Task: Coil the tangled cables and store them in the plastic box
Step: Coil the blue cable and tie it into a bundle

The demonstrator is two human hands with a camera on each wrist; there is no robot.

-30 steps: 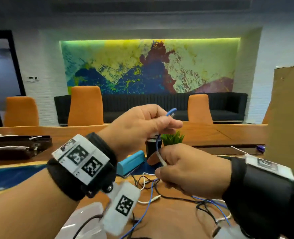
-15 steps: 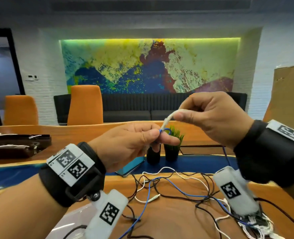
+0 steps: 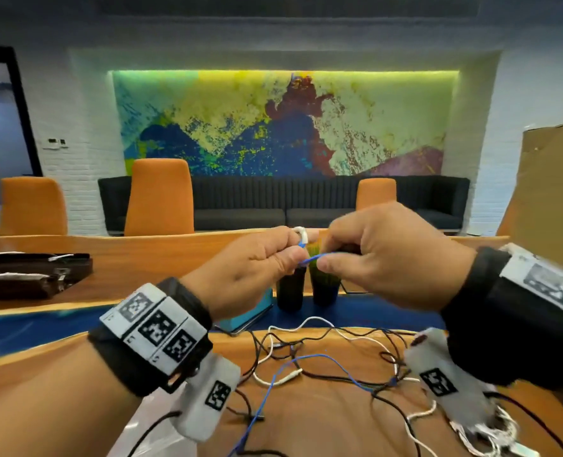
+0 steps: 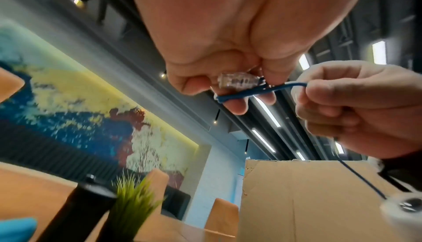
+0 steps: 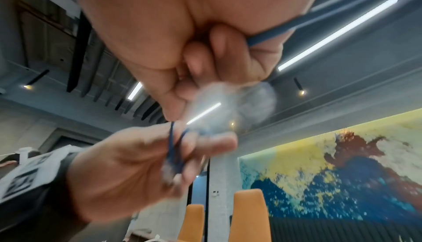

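Note:
Both hands are raised over the wooden table [image 3: 323, 430] and meet at a thin blue cable [image 3: 313, 257]. My left hand [image 3: 295, 255] pinches its end; in the left wrist view the clear plug [image 4: 237, 82] lies under those fingers with the blue cable [image 4: 246, 92] folded beside it. A short white loop [image 3: 301, 235] sits over my left forefinger. My right hand [image 3: 322, 258] pinches the same cable a little further along. Below lies a tangle of black, white and blue cables [image 3: 333, 361]. A corner of the translucent plastic box [image 3: 135, 437] shows at the bottom left.
Two black pots with green grass [image 3: 323, 285] and a teal case [image 3: 250, 311] stand behind the tangle. A tall cardboard box [image 3: 550, 179] stands at the right. Brown cases [image 3: 26, 275] lie far left. Orange chairs [image 3: 158, 196] line the far side.
My right hand has come down from its raised position to the level of my left hand and now pinches the blue cable close to it. The white piece now loops over my left forefinger.

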